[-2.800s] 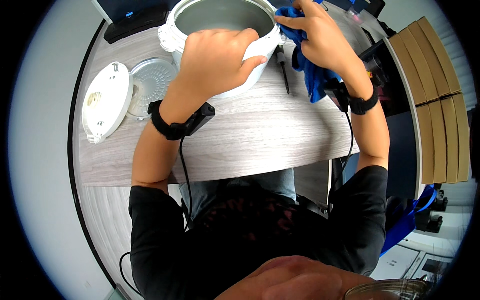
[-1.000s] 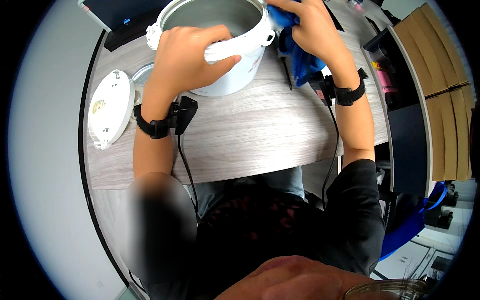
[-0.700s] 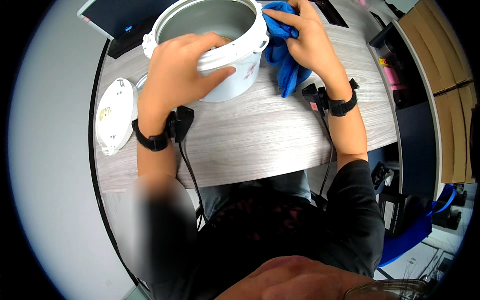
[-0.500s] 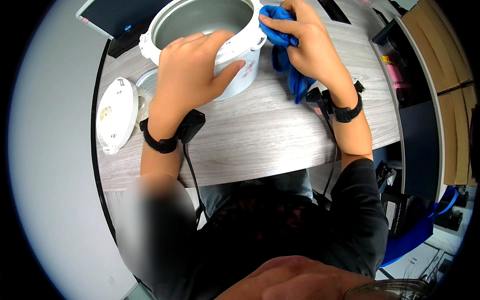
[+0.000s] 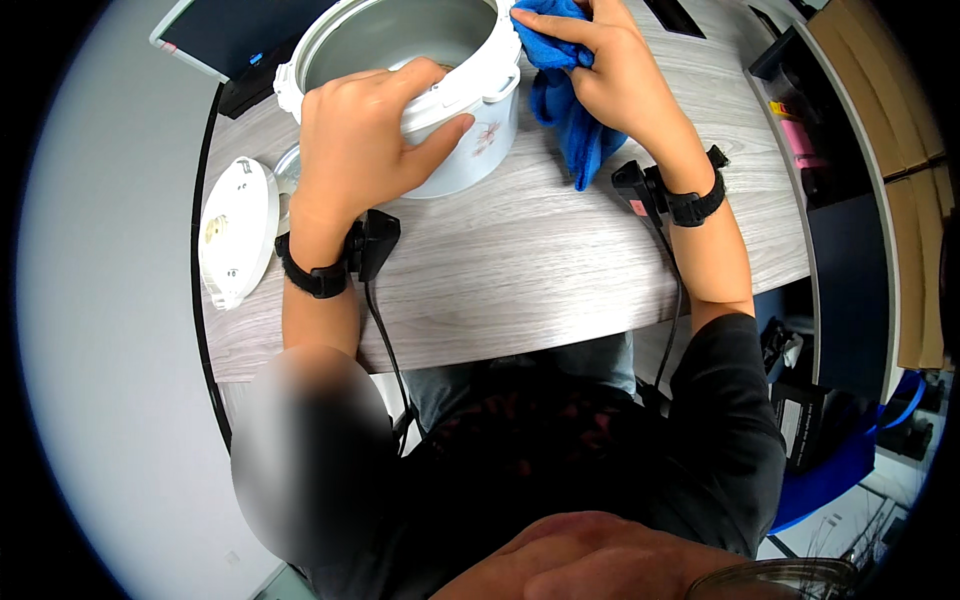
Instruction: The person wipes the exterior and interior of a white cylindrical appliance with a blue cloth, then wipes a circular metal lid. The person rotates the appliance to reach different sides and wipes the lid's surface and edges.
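Gripping a white pot [image 5: 475, 85] by its near rim with the left hand [image 5: 365, 145], with fingers bent over the edge toward the grey inside and thumb along the outer wall. Pinching a bunched blue cloth [image 5: 575, 110] in the right hand [image 5: 620, 80], with forefinger stretched along it, at the right side of the same rim; letting the rest of it hang just beside the pot. Upright and uncovered on the bench [image 5: 520, 270], with a reddish flower print [image 5: 487, 138] on the pot's near wall. To the left of the left forearm, on the bench, a white lid [image 5: 240, 230]; just beside it, a clear round piece [image 5: 288, 172], mostly hidden by lid and arm. Farther back on the left, a dark monitor [image 5: 240, 40]. On both wrists, black straps [image 5: 318, 283], each with a boxy device [image 5: 378, 245] and a cable [image 5: 385, 335]. Off to the right, a dark shelf unit [image 5: 855, 290] with a pink thing [image 5: 800, 143] inside, then cardboard boxes [image 5: 880, 90]; lower down, a blue bag [image 5: 835, 490].
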Action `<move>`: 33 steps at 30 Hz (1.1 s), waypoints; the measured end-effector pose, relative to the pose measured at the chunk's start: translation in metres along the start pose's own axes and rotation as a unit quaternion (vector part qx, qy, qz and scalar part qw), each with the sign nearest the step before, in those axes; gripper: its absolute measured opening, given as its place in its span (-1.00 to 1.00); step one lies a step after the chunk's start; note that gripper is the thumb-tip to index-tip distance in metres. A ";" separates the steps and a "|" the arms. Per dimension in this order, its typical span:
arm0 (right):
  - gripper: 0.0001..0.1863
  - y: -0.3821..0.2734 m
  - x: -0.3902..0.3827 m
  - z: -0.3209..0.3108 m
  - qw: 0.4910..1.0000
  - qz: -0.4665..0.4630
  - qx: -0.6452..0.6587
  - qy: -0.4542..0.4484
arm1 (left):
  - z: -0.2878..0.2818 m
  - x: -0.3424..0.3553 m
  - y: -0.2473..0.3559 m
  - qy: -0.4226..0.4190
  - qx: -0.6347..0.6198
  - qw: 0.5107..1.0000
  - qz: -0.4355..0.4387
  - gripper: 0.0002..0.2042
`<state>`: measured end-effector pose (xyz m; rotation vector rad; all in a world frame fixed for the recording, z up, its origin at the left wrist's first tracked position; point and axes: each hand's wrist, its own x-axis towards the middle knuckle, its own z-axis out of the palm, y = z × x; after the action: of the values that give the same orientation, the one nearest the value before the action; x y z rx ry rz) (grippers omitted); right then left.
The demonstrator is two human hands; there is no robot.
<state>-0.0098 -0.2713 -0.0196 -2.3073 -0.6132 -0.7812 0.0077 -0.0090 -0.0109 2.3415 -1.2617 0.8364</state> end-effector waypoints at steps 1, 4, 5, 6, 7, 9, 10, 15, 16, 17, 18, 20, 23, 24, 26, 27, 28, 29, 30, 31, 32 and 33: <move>-0.39 0.000 0.000 -0.001 1.000 -0.007 -0.004 -0.002 | 0.000 0.000 0.001 -0.001 0.000 1.000 -0.003 -0.75; -0.42 0.001 0.000 -0.002 1.000 -0.019 -0.003 -0.014 | 0.000 0.000 0.000 0.006 0.002 1.000 0.002 -0.74; -0.43 0.004 0.000 -0.002 1.000 -0.016 0.006 -0.021 | 0.002 0.000 -0.002 0.016 0.005 1.000 0.013 -0.73; -0.44 0.005 -0.001 -0.003 0.999 -0.013 0.014 -0.030 | 0.003 0.000 -0.004 0.027 0.008 0.999 0.023 -0.72; -0.45 0.006 -0.001 -0.005 0.999 -0.017 0.009 -0.035 | 0.004 -0.001 -0.004 0.028 0.005 0.999 0.022 -0.72; -0.45 0.006 -0.001 -0.007 0.999 -0.025 0.000 -0.045 | 0.005 -0.001 -0.004 0.030 -0.001 0.999 0.020 -0.72; -0.45 0.003 0.000 -0.009 0.999 -0.020 0.008 -0.047 | 0.005 -0.002 -0.005 0.029 -0.001 0.999 0.019 -0.72; -0.48 -0.003 0.001 -0.011 0.998 -0.014 0.045 -0.043 | 0.005 -0.001 -0.004 0.029 0.001 0.999 0.021 -0.72; -0.48 -0.003 0.001 -0.011 0.998 -0.016 0.044 -0.045 | 0.005 -0.001 -0.005 0.028 0.001 0.999 0.022 -0.72; -0.49 -0.003 0.001 -0.012 0.998 -0.017 0.044 -0.047 | 0.005 -0.001 -0.006 0.028 0.001 0.999 0.023 -0.72; -0.50 -0.003 0.001 -0.012 0.998 -0.019 0.044 -0.050 | 0.005 -0.002 -0.006 0.027 0.002 0.999 0.023 -0.73; -0.50 0.001 -0.001 -0.012 0.998 -0.030 0.036 -0.043 | 0.001 -0.002 -0.003 0.004 0.002 1.000 0.004 -0.75; -0.50 0.008 -0.004 -0.008 0.998 -0.050 0.019 -0.032 | 0.001 0.000 -0.001 -0.003 -0.001 1.000 -0.001 -0.76; -0.49 0.008 -0.004 -0.007 0.998 -0.057 0.015 -0.028 | 0.001 -0.001 -0.001 -0.002 -0.001 1.000 0.001 -0.76; -0.50 0.002 -0.005 -0.010 0.997 -0.068 0.005 -0.035 | 0.001 -0.001 -0.001 -0.004 0.002 1.000 -0.002 -0.77; -0.50 -0.003 -0.005 -0.012 0.996 -0.074 0.000 -0.039 | 0.001 -0.002 -0.001 -0.005 0.004 1.000 -0.004 -0.77; -0.50 -0.005 -0.006 -0.012 0.996 -0.078 0.003 -0.038 | 0.002 -0.002 -0.002 0.007 0.005 1.000 0.006 -0.76; -0.50 -0.008 -0.007 -0.011 0.996 -0.083 0.006 -0.036 | 0.005 -0.002 -0.005 0.019 0.005 1.000 0.016 -0.74; -0.49 -0.010 -0.007 -0.011 0.996 -0.088 0.010 -0.034 | 0.006 -0.002 -0.006 0.031 0.007 0.999 0.026 -0.72; -0.50 -0.014 -0.006 -0.013 0.996 -0.072 0.005 -0.044 | 0.007 -0.003 -0.007 0.032 0.006 0.999 0.026 -0.72; -0.50 -0.018 -0.004 -0.016 0.997 -0.056 0.000 -0.053 | 0.007 -0.004 -0.008 0.033 0.006 0.999 0.027 -0.72; -0.50 -0.020 -0.003 -0.018 0.997 -0.039 -0.006 -0.062 | 0.007 -0.004 -0.008 0.035 0.004 0.999 0.029 -0.71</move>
<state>-0.0301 -0.2701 -0.0022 -2.3683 -0.7599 -0.6839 0.0153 -0.0064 -0.0192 2.2713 -1.3062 0.9357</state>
